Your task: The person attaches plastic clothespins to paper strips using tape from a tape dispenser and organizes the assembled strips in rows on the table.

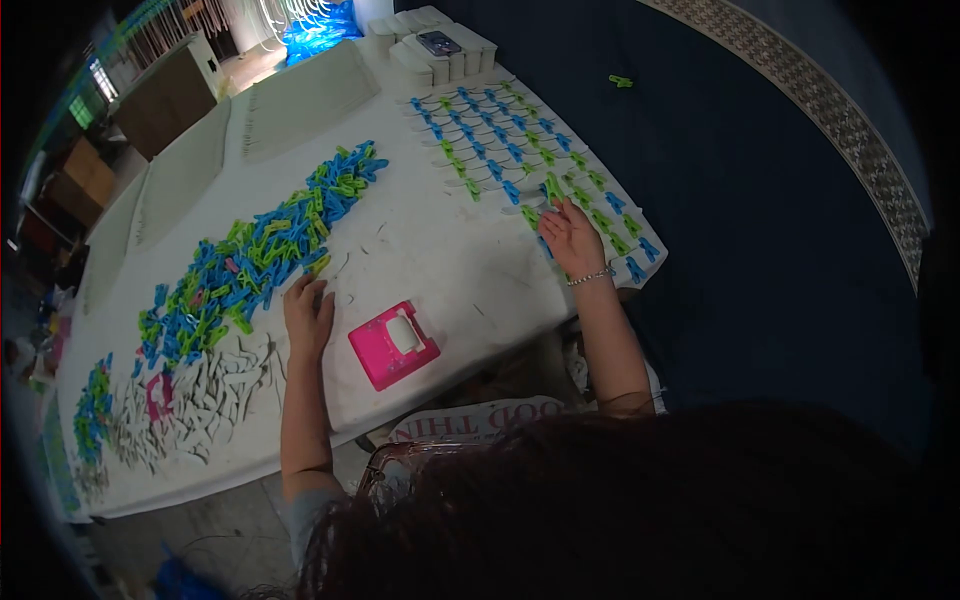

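My left hand (309, 308) rests at the lower right edge of a long pile of blue and green clips (245, 265), fingers apart and nothing seen in it. A pink dispenser (378, 358) with a white roll lies just to its right. My right hand (573, 238) is over the right part of the table, its fingertips at a green clip (551, 188). Around it, rows of blue and green clips (487, 140) with thin pale strips lie on the white table. Whether the right fingers grip the green clip is hard to make out.
Short white strips (205, 400) are heaped at the lower left, near a smaller clip pile (95, 410). White stacks (440, 55) with a phone (438, 42) on top stand at the far edge. One green clip (620, 81) lies on the dark surface beyond the table.
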`<state>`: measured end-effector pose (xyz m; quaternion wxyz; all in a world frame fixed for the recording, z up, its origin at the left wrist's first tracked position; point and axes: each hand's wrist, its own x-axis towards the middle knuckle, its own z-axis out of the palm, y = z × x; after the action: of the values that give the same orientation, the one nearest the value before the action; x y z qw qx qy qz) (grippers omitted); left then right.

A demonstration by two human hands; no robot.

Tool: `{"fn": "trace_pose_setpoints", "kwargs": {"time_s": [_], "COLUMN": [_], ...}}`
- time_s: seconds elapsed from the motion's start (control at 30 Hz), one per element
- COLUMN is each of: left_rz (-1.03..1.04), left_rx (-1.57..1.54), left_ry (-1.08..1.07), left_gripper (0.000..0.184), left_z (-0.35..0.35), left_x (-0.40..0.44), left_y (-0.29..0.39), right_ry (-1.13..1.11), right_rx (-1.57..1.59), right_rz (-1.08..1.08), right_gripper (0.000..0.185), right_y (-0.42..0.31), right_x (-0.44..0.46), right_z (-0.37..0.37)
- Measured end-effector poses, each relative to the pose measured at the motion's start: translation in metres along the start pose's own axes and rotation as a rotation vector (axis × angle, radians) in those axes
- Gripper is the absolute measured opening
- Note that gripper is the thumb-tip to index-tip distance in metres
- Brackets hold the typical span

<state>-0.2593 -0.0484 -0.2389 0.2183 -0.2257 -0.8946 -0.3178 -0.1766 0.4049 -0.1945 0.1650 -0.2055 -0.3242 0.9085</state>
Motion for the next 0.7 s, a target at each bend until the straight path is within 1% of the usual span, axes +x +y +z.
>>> {"fn": "trace_pose_setpoints", "kwargs": {"time_s": [0.17, 0.2, 0.27, 0.33, 0.5, 0.7], "left_rz": [0.000, 0.003, 0.004, -0.036, -0.021, -0.002], "left_rx": [-0.027, -0.037, -0.048, -0.057, -0.057, -0.050], "left_ry": [0.012, 0.016, 0.021, -0.027, -0.007, 0.011], "left_gripper": [0.024, 0.023, 0.023, 0.024, 0.023, 0.024], "left_z": [0.000, 0.000, 0.000, -0.001, 0.001, 0.000], "left_x": [0.002, 0.002, 0.002, 0.002, 0.002, 0.002], "left_y": [-0.002, -0.002, -0.002, -0.002, -0.003, -0.002], "right_ry": [0.082, 0.082, 0.008, 0.016, 0.049, 0.048], "right_rx": [-0.058, -0.062, -0.069, -0.056, -0.033, -0.051], "right_rz": [-0.026, -0.026, -0.048, -0.039, -0.021, -0.023], "right_gripper": [0.029, 0.029, 0.027, 0.026, 0.025, 0.023], "right_y": [0.005, 0.006, 0.008, 0.009, 0.008, 0.001], "right_x": [0.007, 0.009, 0.016, 0.019, 0.014, -0.013], "right_z": [-0.001, -0.002, -0.010, -0.012, -0.003, 0.010]}}
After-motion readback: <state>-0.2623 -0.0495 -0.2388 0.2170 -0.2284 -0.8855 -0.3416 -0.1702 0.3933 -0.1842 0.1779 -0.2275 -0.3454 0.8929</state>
